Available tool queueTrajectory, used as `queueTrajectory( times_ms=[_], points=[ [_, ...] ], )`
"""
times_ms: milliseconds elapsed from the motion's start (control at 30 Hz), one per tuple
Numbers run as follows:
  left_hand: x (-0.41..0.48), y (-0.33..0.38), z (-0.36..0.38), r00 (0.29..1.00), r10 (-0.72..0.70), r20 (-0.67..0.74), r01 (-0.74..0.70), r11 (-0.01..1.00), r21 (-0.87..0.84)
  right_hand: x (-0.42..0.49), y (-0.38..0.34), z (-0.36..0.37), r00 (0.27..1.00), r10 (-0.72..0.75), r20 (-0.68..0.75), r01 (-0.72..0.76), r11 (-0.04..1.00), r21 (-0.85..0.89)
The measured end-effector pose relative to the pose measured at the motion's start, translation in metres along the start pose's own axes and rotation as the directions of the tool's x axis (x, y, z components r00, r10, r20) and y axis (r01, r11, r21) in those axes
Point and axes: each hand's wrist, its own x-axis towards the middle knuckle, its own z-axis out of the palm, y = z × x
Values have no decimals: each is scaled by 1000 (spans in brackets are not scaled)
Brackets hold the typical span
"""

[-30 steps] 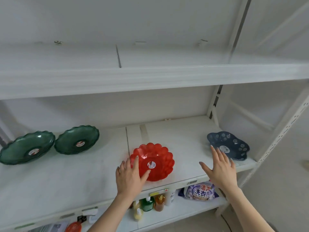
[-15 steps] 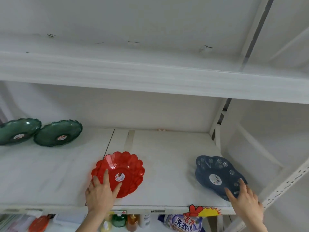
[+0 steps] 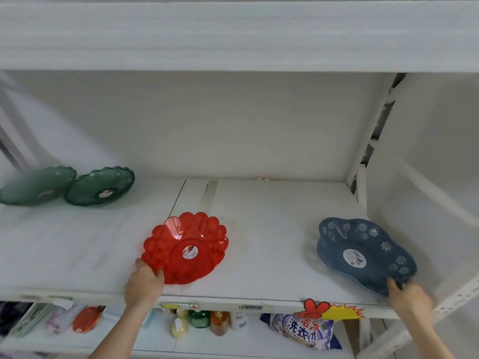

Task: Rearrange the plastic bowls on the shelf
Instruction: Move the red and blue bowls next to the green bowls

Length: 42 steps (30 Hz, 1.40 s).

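Observation:
A red scalloped plastic bowl lies near the front of the white shelf, at its middle. My left hand grips its near-left rim, thumb on top. A dark blue flowered bowl sits at the shelf's right end, and my right hand holds its near-right rim at the shelf's front edge. Two green wavy-edged bowls rest side by side at the back left.
A second shelf board hangs close above. A white upright post and side panel close the right end. Below the shelf stand bottles, a detergent bag and a red item.
My left hand shifted from lying over the red bowl's near side to gripping its near-left rim. My right hand reached right and took the blue bowl's near rim. The view tilted upward.

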Motion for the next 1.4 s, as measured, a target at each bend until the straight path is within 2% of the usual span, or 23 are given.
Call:
queueTrajectory(
  times_ms=[233,333,433,767,967,1200,1400],
  points=[
    [7,7,4,994,-107,27,110,950,-293,0,-6,0,999,-16,-31,20,992,128],
    [17,-3,12,995,-93,23,95,933,-347,-4,-13,-5,998,-25,-59,36,978,208],
    [17,-4,12,997,-75,28,80,904,-419,-7,-20,-5,997,-40,-72,54,977,206],
    [-9,6,-40,997,-74,-28,52,878,-475,-44,-62,-17,989,-116,-94,137,954,268],
    [-14,-10,-75,997,-72,15,69,855,-513,-89,-90,-6,990,-142,-16,140,945,295],
    [7,-40,-121,996,-54,72,86,807,-584,-151,-135,17,978,-204,-30,203,923,328],
    [49,-80,-170,995,-3,97,63,786,-616,-208,-174,57,979,-204,-15,196,914,355]
  ],
)
